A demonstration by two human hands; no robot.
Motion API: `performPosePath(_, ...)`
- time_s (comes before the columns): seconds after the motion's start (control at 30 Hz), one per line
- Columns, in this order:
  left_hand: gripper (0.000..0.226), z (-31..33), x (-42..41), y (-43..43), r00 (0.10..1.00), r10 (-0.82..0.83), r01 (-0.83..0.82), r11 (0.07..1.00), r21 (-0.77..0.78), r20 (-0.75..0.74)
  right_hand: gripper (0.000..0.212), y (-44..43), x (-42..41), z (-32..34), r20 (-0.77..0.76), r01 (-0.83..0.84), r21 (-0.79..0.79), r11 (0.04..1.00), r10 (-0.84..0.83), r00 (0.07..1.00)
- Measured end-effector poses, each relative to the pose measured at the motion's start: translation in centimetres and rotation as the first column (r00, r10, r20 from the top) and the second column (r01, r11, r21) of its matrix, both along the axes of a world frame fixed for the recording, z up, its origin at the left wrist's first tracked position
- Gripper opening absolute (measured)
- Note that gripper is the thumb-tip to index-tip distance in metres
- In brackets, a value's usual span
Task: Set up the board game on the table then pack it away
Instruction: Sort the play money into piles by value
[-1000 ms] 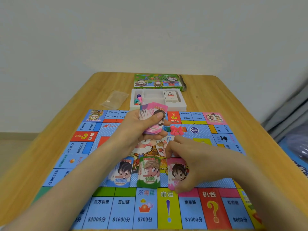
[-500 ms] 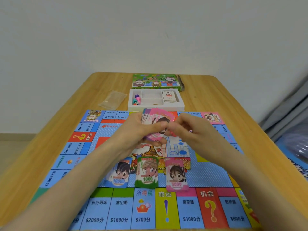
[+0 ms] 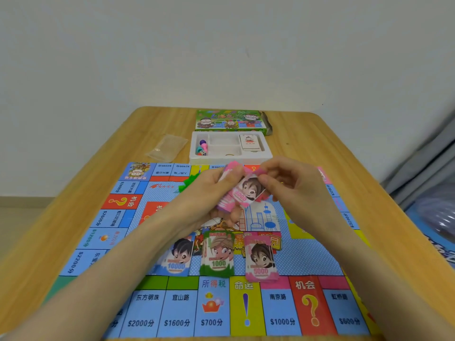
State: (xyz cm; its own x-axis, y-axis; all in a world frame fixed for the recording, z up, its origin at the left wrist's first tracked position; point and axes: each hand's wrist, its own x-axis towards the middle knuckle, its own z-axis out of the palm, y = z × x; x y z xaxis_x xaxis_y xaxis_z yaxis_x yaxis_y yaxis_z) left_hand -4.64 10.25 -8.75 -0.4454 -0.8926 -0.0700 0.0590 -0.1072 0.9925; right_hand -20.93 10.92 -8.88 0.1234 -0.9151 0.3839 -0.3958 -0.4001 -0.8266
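Left grip (image 3: pixel 209 193) curls round the pink note stack (image 3: pixel 226 205); right grip (image 3: pixel 294 190) seemingly pinches its top note (image 3: pixel 247 191).

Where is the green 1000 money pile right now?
The green 1000 pile lies on the game board, centre of the head view, between the blue 10000 pile on its left and the pink 5000 pile on its right.
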Motion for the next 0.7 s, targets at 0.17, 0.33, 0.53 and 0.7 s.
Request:
performPosePath(0.17,0.054,0.14,0.13,-0.18,0.991,0.074,-0.063,0.993,0.102,-0.111,0.028,-0.04,-0.72,0.79,-0.068,-0.036,0.099,0.994,0.043,0.997)
performPosePath(0.33,0.054,0.04,0.27,-0.49,0.977,0.155,-0.133,0.980,0.149,-0.147,0.015,0.14,-1.03,0.83,-0.365,-0.175,0.348,0.921,0.305,0.880)
performPosePath(0.53,0.051,0.07,0.28,-0.41,0.982,0.141,-0.122,0.982,0.147,-0.122,0.012,0.41,-0.90,0.75,-0.418,-0.242,0.474,0.847,0.458,0.784)
performPosePath(0.7,0.053,0.03,0.24,-0.42,0.987,0.126,-0.112,0.985,0.132,-0.101,0.006,0.44,-0.79,0.62,-0.431,-0.246,0.484,0.840,0.473,0.769)
